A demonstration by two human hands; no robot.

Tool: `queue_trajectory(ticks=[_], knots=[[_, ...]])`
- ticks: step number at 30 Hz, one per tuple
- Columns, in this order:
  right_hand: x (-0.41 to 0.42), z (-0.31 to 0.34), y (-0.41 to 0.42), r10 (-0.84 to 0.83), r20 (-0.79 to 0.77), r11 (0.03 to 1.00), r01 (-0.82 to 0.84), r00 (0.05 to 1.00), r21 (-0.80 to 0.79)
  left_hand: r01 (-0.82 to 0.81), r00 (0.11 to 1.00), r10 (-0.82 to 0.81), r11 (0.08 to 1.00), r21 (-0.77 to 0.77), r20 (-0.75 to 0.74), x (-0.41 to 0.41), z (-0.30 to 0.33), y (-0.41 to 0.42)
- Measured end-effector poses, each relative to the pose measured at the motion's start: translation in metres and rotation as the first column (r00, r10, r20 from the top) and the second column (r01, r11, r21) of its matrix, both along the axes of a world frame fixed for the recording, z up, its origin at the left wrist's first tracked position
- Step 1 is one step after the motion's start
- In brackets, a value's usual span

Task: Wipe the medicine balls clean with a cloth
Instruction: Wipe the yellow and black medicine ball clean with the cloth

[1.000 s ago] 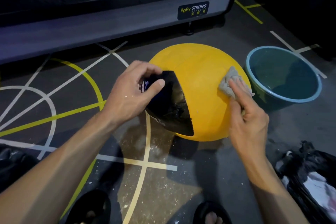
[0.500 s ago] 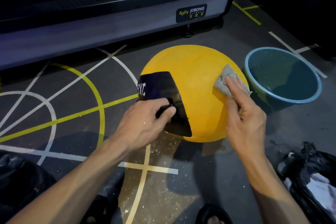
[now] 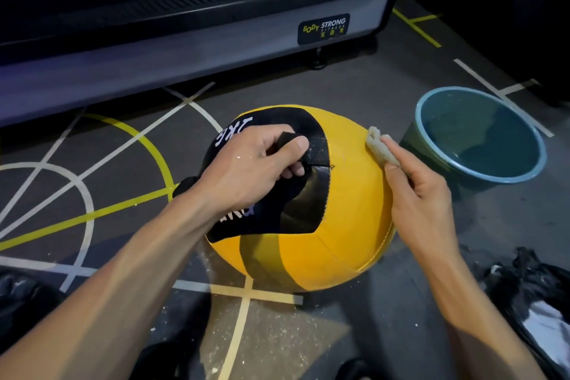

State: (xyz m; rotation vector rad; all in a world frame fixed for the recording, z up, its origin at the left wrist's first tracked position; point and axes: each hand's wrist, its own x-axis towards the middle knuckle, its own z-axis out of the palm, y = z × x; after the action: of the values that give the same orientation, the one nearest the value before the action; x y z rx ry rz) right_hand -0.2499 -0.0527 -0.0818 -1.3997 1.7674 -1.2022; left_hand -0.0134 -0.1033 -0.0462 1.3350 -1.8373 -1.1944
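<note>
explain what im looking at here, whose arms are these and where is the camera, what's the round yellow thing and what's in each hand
There is no machine here. The camera sits on a person's head and looks down and forward, so the two bare arms are that person's own.

The round thing on the floor is a yellow and black medicine ball, the heavy kind used in gyms. The left hand grips a black strap on top of the ball, which steadies it. The right hand holds a small pale cloth and presses it against the ball's upper right side to wipe it.

To the right stands a blue basin; it seems to hold water, though the picture is dim. Behind the ball is the base of a gym machine. A black bag lies at lower right.
</note>
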Motion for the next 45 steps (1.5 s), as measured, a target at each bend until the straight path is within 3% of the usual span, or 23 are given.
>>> queue_trajectory(ticks=[3,6,8,10,12,14,16,18,20,23,27,33,36,41,43,45], knots=[[0.006,0.008,-0.017,0.078,-0.039,0.996,-0.079,0.996,-0.027,0.006,1.000,-0.006,1.000,-0.010,0.006,-0.002,-0.001,0.000],[0.036,0.010,-0.015,0.183,-0.228,0.954,-0.229,0.956,-0.195,-0.039,0.999,0.038,0.999,-0.022,-0.008,0.002,-0.005,-0.001],[0.052,0.001,0.008,0.250,-0.398,0.897,-0.366,0.883,-0.247,-0.072,0.997,0.071,0.997,-0.031,-0.026,0.009,-0.008,-0.003],[0.053,-0.011,0.033,0.331,-0.577,0.827,-0.524,0.746,-0.204,-0.083,0.996,0.082,0.996,-0.026,-0.047,0.015,-0.010,-0.006],[0.038,-0.015,0.040,0.349,-0.650,0.791,-0.584,0.675,-0.182,-0.064,0.996,0.064,0.998,0.010,-0.065,0.018,-0.011,-0.005],[0.020,-0.012,0.020,0.266,-0.556,0.858,-0.456,0.788,-0.235,-0.030,0.997,0.032,0.999,0.031,-0.065,0.018,-0.012,-0.003],[0.009,0.002,-0.011,0.123,-0.404,0.955,-0.220,0.906,-0.201,-0.002,0.998,0.005,0.999,0.041,-0.068,0.016,-0.013,0.000],[0.019,0.012,-0.028,0.082,-0.328,0.979,-0.138,0.941,-0.152,0.007,0.997,-0.003,0.999,0.047,-0.083,0.014,-0.013,0.001],[0.048,0.011,-0.022,0.158,-0.380,0.948,-0.248,0.911,-0.199,-0.001,0.995,0.006,0.999,0.047,-0.103,0.014,-0.011,0.002],[0.075,0.003,0.005,0.262,-0.589,0.873,-0.448,0.765,-0.194,-0.007,0.988,0.016,0.998,0.060,-0.152,0.020,-0.010,0.004],[0.061,-0.001,0.028,0.267,-0.719,0.821,-0.542,0.642,-0.179,-0.003,0.981,0.021,0.996,0.093,-0.191,0.028,-0.006,0.009],[0.069,0.018,-0.013,0.178,-0.677,0.913,-0.376,0.715,-0.158,0.039,0.985,-0.019,0.992,0.117,-0.169,0.023,-0.007,0.014],[0.080,0.024,-0.015,0.237,-0.692,0.882,-0.449,0.682,-0.141,-0.008,0.981,0.034,0.991,0.134,-0.190,0.028,-0.008,0.010],[0.083,0.005,0.045,0.408,-0.728,0.768,-0.638,0.552,-0.053,-0.062,0.979,0.090,0.987,0.150,-0.185,0.035,-0.007,0.001],[0.080,-0.004,0.059,0.408,-0.688,0.765,-0.636,0.600,-0.101,-0.059,0.979,0.089,0.984,0.167,-0.183,0.035,-0.006,0.001],[0.075,-0.001,0.064,0.354,-0.602,0.789,-0.574,0.715,-0.219,-0.053,0.981,0.085,0.982,0.179,-0.174,0.034,-0.006,0.002]])
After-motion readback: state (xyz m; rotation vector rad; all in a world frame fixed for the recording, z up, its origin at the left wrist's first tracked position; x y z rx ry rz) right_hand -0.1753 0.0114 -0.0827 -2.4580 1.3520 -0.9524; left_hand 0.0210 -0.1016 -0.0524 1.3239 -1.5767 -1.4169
